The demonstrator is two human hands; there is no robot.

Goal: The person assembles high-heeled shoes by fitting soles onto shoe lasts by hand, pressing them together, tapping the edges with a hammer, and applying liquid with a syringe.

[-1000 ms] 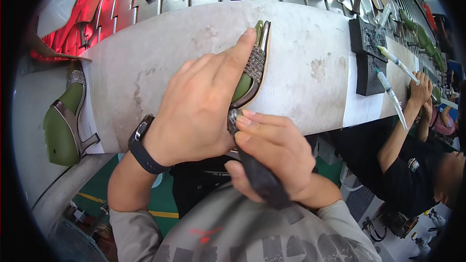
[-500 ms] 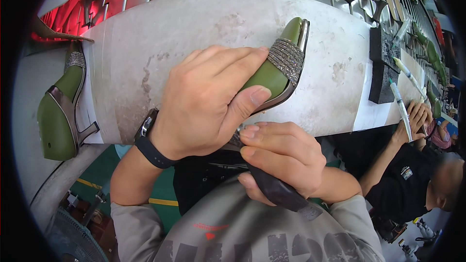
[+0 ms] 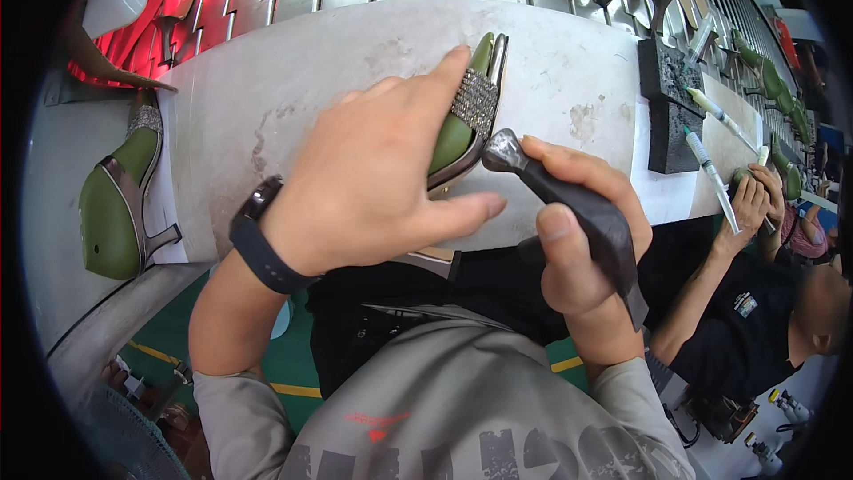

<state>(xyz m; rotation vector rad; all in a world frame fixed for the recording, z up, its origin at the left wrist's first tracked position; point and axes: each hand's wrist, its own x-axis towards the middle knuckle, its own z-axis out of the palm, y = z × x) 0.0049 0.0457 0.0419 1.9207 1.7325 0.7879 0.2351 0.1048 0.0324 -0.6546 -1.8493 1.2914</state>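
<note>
The right hand (image 3: 577, 271) has its grip closed around the dark handle of a metal-headed tool (image 3: 591, 213), index finger stretched toward the head, seemingly for control. The head is just beside the green shoe (image 3: 451, 147); whether they touch cannot be told. The left hand (image 3: 373, 173) grasps the shoe from above, thumb spread away, probably keeping it steady. The shoe is over the middle of the pale surface (image 3: 569, 62), its toe toward the far edge and its heel end past the near edge, perhaps leaving the heel free. Another green shoe (image 3: 115, 204) stands beyond the left edge; black blocks (image 3: 671, 138) sit toward the right.
</note>
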